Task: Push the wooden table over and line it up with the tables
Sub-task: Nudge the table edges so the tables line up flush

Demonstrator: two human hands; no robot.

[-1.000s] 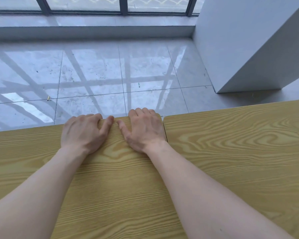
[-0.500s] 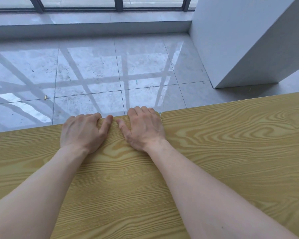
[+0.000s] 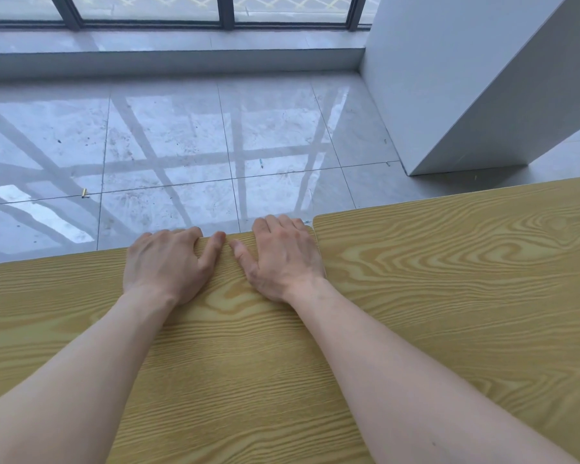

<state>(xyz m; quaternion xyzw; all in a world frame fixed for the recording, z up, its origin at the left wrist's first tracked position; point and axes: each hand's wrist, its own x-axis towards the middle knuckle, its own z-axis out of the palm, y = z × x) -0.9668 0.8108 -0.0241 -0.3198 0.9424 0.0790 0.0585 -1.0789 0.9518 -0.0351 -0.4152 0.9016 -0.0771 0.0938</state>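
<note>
A light wooden table (image 3: 231, 346) with bold grain fills the lower left and middle of the head view. My left hand (image 3: 166, 262) and my right hand (image 3: 282, 256) lie side by side on its far edge, fingers curled over the rim, thumbs on top. A second wooden table (image 3: 466, 279) stands against its right side. The seam between them runs just right of my right hand. The right table's far edge sits slightly farther out than the left table's edge.
Beyond the tables lies a glossy grey tiled floor (image 3: 181, 155) with small bits of debris (image 3: 85, 193). A white square pillar (image 3: 466, 82) stands at the far right. A low ledge and dark window frames (image 3: 225, 11) run along the back.
The seam between the two tables has closed up and the far edges have shifted slightly against each other. My hands stay on the same edge; the view has tilted a little.
</note>
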